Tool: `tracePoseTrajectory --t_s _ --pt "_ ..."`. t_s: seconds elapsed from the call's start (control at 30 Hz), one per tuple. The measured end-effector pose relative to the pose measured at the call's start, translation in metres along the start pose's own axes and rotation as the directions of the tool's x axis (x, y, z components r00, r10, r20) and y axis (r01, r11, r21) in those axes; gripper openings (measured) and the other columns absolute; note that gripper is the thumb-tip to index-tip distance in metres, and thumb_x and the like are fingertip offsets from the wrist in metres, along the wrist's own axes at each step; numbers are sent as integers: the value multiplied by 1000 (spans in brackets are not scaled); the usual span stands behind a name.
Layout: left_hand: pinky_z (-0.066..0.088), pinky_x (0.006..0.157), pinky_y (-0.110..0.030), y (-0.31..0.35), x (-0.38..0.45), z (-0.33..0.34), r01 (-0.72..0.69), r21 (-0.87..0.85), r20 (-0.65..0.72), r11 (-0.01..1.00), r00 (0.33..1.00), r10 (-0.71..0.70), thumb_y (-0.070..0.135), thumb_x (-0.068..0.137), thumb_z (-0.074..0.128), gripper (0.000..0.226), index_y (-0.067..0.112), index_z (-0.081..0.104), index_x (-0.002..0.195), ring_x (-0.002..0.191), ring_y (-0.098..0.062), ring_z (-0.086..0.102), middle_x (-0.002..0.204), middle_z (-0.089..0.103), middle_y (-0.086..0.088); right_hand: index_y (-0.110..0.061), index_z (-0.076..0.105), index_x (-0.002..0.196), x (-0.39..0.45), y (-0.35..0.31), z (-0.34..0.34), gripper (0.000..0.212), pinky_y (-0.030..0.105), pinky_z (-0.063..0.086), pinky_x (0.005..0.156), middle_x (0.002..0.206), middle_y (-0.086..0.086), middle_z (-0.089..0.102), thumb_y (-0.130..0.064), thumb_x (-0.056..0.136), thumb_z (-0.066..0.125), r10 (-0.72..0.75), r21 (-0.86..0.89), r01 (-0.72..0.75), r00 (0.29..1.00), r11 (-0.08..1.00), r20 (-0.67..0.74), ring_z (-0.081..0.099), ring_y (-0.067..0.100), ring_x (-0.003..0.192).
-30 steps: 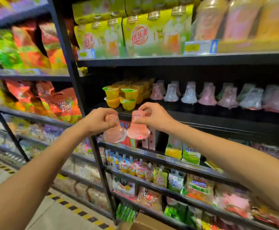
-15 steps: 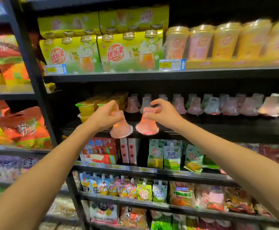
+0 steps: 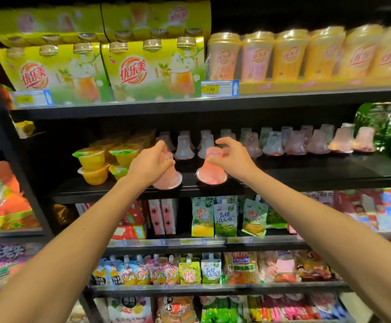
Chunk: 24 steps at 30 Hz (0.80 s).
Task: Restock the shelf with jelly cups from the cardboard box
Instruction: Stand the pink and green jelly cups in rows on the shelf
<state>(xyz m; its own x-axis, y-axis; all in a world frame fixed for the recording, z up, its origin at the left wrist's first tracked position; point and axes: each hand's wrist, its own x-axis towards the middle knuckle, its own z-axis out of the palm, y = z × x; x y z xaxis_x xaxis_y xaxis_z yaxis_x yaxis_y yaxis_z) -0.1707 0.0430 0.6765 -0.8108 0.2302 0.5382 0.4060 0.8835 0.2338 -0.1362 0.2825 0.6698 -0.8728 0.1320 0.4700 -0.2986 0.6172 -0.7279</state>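
My left hand [image 3: 151, 163] grips a pink jelly cup [image 3: 168, 179] by its narrow top, lid side down, at the front edge of the black shelf [image 3: 306, 176]. A second pink jelly cup [image 3: 211, 172] is pinched at its top by my right hand [image 3: 230, 157]; its wide base is at the shelf surface. Behind them stand rows of similar upturned clear and pink jelly cups [image 3: 273, 144]. The cardboard box is out of view.
Yellow fruit cups [image 3: 92, 163] are stacked to the left on the same shelf. Green drink packs [image 3: 152, 71] and tall cups [image 3: 287, 57] fill the shelf above. Snack pouches [image 3: 224, 220] line the shelves below. A black upright post [image 3: 15, 145] stands at left.
Both hands rose and reached forward with the two pink cups, from below the shelf edge up onto the jelly cup shelf. The view tilted upward.
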Motion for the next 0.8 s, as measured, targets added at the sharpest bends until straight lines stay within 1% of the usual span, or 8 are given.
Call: tracePoseTrajectory --t_s 0.1,0.2,0.3,0.4,0.5,0.67,0.77,0.8 --pt "58 74 -37 -4 4 10 32 -44 0 998 999 -32 38 93 60 29 21 47 112 95 -23 63 112 64 -5 -15 52 135 4 3 7 63 27 43 84 129 4 57 -26 79 79 27 -11 -27 1000 1000 2 55 16 109" --pt "58 78 -43 -11 10 22 46 -96 10 994 999 -45 36 93 60 27 20 47 111 98 -27 63 112 65 -8 -14 52 134 10 10 19 62 27 43 87 131 4 57 -25 79 78 57 -22 -57 998 998 20 56 18 114" --pt "57 80 -47 -19 16 33 84 -162 14 983 996 -83 37 93 57 24 23 46 110 101 -30 61 112 64 -8 -15 55 129 17 13 31 56 29 46 90 127 4 58 -24 79 77 94 -13 -94 995 995 16 57 19 113" --pt "53 87 -48 -20 21 48 165 -199 -9 966 985 -170 34 95 54 26 23 45 117 109 -30 52 118 60 -9 -14 58 122 23 14 41 48 37 50 94 121 4 62 -25 79 76 84 -31 -83 996 996 15 59 21 110" --pt "45 90 -44 -16 26 58 230 -252 -23 940 970 -243 29 97 52 28 20 45 123 115 -30 44 122 55 -9 -14 59 119 30 14 51 44 37 51 91 117 3 63 -26 80 75 58 -45 -56 998 997 40 59 20 108" --pt "46 91 -42 -15 34 69 253 -292 -18 922 963 -270 30 97 52 31 21 43 124 116 -29 45 124 53 -9 -13 55 128 39 12 62 51 35 50 93 124 4 61 -26 82 75 44 -33 -42 996 999 80 58 21 112" --pt "45 92 -42 -17 35 74 228 -273 -30 935 969 -245 32 98 51 32 20 42 126 113 -29 46 126 52 -10 -12 54 132 40 12 67 55 37 51 96 129 5 60 -27 83 75 49 10 -50 995 999 83 58 23 117" --pt "45 93 -43 -19 34 76 212 -278 -29 937 973 -229 32 98 50 31 21 41 126 115 -29 45 127 51 -10 -13 52 134 38 13 68 57 35 50 96 131 5 59 -27 84 75 47 26 -50 995 998 87 58 23 119"
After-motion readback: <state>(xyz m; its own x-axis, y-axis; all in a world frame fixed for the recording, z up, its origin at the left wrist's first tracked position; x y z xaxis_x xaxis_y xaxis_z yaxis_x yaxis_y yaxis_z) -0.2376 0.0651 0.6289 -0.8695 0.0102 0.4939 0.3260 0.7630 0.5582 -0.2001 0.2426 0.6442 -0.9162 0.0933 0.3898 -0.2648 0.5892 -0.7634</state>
